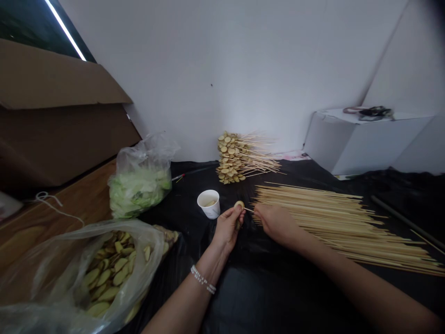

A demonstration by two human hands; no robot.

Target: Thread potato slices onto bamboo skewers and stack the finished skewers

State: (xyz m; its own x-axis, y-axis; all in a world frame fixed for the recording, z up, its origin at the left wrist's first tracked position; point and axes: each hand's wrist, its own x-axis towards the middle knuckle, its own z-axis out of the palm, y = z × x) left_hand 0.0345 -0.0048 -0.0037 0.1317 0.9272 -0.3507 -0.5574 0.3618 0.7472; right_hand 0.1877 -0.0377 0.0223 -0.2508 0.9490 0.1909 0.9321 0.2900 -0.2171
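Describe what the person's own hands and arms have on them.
The left hand and right hand are ungloved, and no sleeves show on the forearms. A bracelet of small whitish beads, apparently in two strands, circles the left wrist; none shows on the right.

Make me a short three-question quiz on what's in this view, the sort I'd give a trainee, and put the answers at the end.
1. True or false: the left hand holds a round slice.
2. What does the right hand grip between its fingers?
3. Fill in the missing word: in the picture, the clear bag of pale green pieces stands to the ___ of the white cup.

Key:
1. True.
2. A thin stick.
3. Left.
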